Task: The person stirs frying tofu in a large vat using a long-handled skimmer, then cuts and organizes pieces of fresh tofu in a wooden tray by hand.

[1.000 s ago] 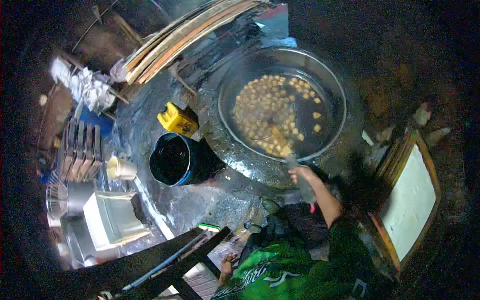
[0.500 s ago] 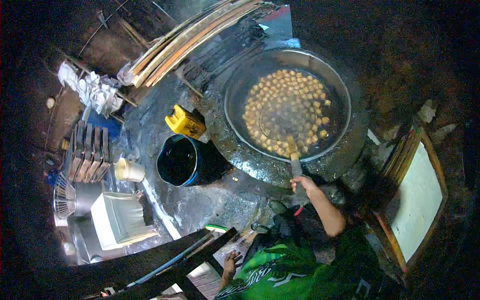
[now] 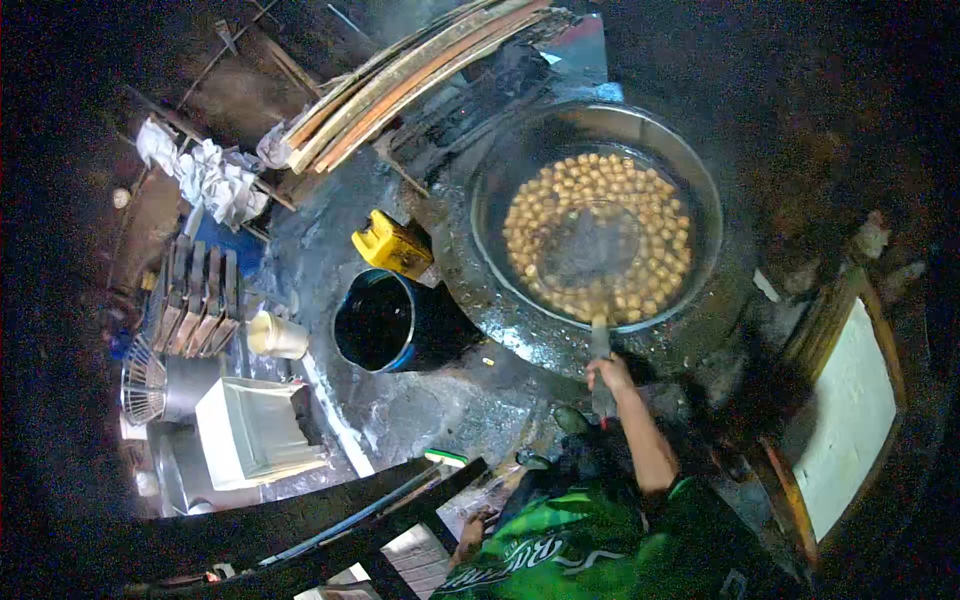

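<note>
My right hand [image 3: 611, 374] is closed round the handle of a long-handled skimmer [image 3: 600, 338]. The skimmer's round head lies low in a wide metal pan [image 3: 708, 245], blurred by steam. Many small golden-brown cubes [image 3: 655, 225] of food float in dark liquid around it; they look like fried tofu, though I cannot be sure. Low in the view, beside the green shirt, my left hand [image 3: 474, 530] hangs with nothing visible in it and its fingers loosely apart.
Left of the pan stand a dark bucket [image 3: 408, 325] and a yellow jerrycan [image 3: 393, 244]. Long wooden slats [image 3: 400, 85] lie behind. A framed white board [image 3: 852, 420] leans at right. Farther left are a cream pail [image 3: 278, 335] and a white cloth-draped box [image 3: 260, 432].
The skimmer's head has shifted within the pan, and the cubes have spread into a ring around it. The whole view has moved slightly, so the surroundings appear farther right.
</note>
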